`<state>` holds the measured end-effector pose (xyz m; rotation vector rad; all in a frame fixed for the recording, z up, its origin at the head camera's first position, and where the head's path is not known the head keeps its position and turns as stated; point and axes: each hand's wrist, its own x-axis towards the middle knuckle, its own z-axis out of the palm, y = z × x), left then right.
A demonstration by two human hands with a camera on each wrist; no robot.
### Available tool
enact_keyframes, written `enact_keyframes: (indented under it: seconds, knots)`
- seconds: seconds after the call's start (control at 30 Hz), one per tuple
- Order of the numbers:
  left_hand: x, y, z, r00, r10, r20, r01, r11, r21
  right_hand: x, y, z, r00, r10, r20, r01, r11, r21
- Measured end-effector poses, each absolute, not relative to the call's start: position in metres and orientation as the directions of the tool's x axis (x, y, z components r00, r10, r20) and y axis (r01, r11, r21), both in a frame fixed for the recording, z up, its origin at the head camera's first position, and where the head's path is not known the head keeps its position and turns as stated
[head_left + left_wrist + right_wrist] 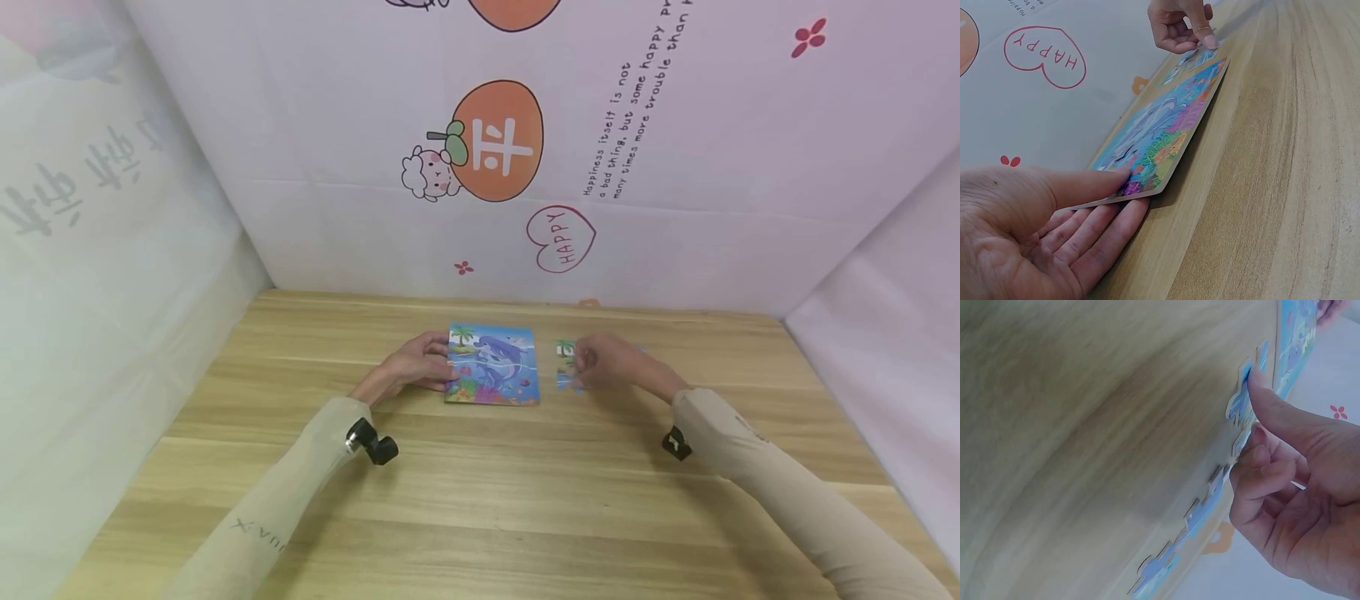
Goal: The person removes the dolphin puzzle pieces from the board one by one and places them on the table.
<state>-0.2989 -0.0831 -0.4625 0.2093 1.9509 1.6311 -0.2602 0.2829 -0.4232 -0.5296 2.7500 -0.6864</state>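
My left hand (422,362) holds the left edge of a flat dolphin picture board (492,367). In the left wrist view, the thumb lies on the printed face and the fingers are underneath, with that near edge tilted up off the table. To the right of the board, my right hand (611,363) is over loose jigsaw pieces (565,348) with a palm tree and blue water on them. Its thumb and curled fingers pinch a blue jigsaw piece (1240,400) in the right wrist view. The fingertips behind that piece are partly hidden.
More blue jigsaw pieces (1200,512) lie in a row on the wooden table (480,500), beyond my right hand. A white printed cloth (337,208) rises behind the table's far edge, and white cloth hangs at both sides.
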Motion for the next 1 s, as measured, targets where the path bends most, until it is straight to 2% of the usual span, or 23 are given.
enact_keyframes:
  seconds: [0.33,0.5,0.7,1.0]
  knots:
    - [-0.299,-0.082,-0.461,-0.826,0.458,-0.329,-0.243,0.238,0.941,-0.269,0.284,-0.42,-0.889,-0.448,-0.092,-0.366,0.818,-0.443]
    - [-0.294,-0.082,-0.464,-0.818,0.462,-0.343,-0.259,0.236,0.937,-0.271,0.265,-0.418,-0.876,-0.481,-0.04,-0.419,0.799,-0.431]
    - [-0.293,-0.084,-0.465,-0.821,0.46,-0.339,-0.257,0.232,0.938,-0.28,0.219,-0.421,-0.833,-0.551,-0.049,-0.478,0.761,-0.439]
    - [-0.297,-0.083,-0.462,-0.819,0.461,-0.341,-0.262,0.228,0.938,-0.288,0.179,-0.422,-0.801,-0.58,-0.145,-0.46,0.753,-0.471]
